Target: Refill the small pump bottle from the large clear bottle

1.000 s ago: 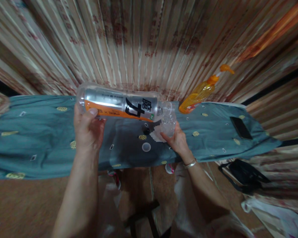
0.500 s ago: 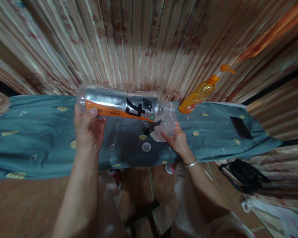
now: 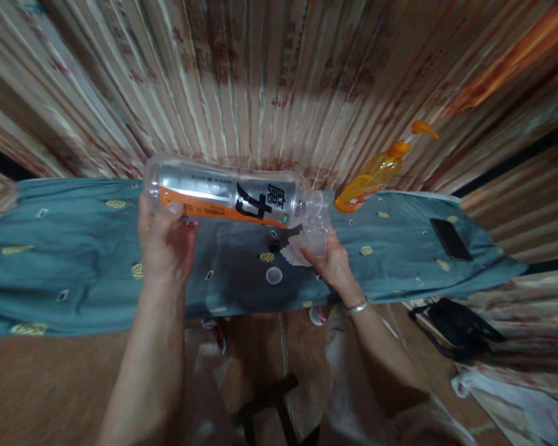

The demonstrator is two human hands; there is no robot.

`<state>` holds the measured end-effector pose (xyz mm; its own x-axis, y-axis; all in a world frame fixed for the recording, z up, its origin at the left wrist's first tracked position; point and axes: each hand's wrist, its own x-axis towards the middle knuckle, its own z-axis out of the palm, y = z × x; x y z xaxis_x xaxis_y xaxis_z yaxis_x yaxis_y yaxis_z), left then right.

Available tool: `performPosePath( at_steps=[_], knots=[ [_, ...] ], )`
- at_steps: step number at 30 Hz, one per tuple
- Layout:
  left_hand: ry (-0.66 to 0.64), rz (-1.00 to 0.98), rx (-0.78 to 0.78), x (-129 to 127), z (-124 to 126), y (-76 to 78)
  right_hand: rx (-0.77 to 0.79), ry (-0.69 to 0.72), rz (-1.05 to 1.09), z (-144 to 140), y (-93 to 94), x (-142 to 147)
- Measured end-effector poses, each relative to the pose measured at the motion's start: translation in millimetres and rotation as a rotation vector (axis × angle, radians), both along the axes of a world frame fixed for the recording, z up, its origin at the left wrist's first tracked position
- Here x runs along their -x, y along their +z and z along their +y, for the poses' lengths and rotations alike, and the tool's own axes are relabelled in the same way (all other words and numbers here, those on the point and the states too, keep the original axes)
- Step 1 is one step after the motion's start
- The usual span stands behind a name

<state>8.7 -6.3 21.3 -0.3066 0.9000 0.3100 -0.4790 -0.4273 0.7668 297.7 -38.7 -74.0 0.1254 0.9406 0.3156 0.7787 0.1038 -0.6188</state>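
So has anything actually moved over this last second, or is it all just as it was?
Nothing has visibly changed. The left hand still holds the big labelled bottle on its side, its mouth over the small clear bottle that the right hand steadies on the teal cloth. The orange pump bottle, the phone and the loose cap lie where they were.

The left hand (image 3: 163,244) is raised on a nearly straight forearm, fingers curled shut, thumb up. The right hand (image 3: 331,262) reaches forward lower, fingers wrapped closed, a bangle on the wrist.
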Motion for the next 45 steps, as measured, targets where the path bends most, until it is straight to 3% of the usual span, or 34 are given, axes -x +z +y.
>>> performPosePath(
  at_steps=[45],
  knots=[
    [-0.026,-0.012,-0.012,1.9,0.9,-1.8,-0.027,0.006,-0.014,0.0,-0.7,-0.4]
  ],
)
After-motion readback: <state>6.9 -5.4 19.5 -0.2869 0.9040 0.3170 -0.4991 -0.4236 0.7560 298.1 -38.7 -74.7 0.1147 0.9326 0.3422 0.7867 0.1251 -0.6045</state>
